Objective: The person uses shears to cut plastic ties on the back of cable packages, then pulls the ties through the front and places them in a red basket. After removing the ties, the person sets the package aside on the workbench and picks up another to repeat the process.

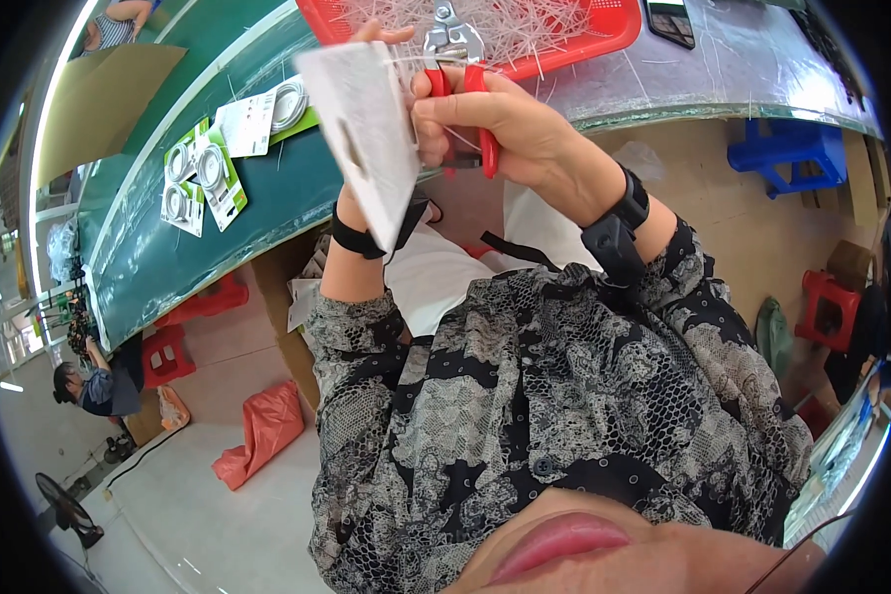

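Observation:
My left hand (386, 34) is mostly hidden behind a white packaging card (361, 124) with a hang slot, slightly blurred, which it holds up on edge. Only some of its fingers show above the card's top. In my right hand (515, 119) is a pair of cutting pliers (453, 42) with red handles, jaws pointing away from me. Fingers wrap round the handles just right of the card. A thin clear plastic strip runs between the card and the pliers. Beyond the jaws stands a red basket (619, 30) full of cut clear strips.
Several carded white cable coils (208, 168) lie on the green table (148, 267) at left. A phone (670, 22) rests right of the basket. Blue stool (787, 153) and red stool (827, 309) stand at right. A person (99, 386) is at far left, another (124, 20) at upper left.

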{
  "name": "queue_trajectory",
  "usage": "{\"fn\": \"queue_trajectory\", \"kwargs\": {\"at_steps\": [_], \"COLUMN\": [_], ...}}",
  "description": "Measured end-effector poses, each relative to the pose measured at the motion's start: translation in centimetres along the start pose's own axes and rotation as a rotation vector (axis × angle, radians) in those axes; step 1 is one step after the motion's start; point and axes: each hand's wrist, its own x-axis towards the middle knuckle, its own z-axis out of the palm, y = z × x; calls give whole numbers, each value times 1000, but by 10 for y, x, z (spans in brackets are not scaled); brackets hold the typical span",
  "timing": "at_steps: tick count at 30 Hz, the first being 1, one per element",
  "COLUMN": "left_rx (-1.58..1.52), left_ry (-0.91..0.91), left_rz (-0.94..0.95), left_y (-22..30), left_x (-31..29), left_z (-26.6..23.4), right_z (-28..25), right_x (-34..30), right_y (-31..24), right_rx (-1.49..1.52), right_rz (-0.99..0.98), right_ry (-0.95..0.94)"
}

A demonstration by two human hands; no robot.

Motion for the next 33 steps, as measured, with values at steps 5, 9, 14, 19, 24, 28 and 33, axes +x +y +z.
{"fn": "queue_trajectory", "kwargs": {"at_steps": [5,9,14,19,24,28,33], "left_rx": [-62,205,-58,-140,-246,-76,-108], "left_ry": [88,98,169,141,64,132,112], "left_rz": [365,423,351,331,337,358,360], "left_y": [-28,-16,-9,-7,-16,-22,-32], "left_x": [7,7,7,5,10,9,12], "left_z": [-20,-19,-6,5,10,12,12], "right_z": [12,-19,-42,-30,-33,-33,-35], "right_x": [-10,-48,-52,-43,-36,-34,-34], "right_y": [-17,-18,2,-2,-2,-1,1], "right_rx": [-528,-1202,-1879,-1957,-1923,-1906,-1972], "right_rz": [-135,-328,-498,-468,-465,-424,-467], "right_ry": [100,287,406,457,415,408,407]}}
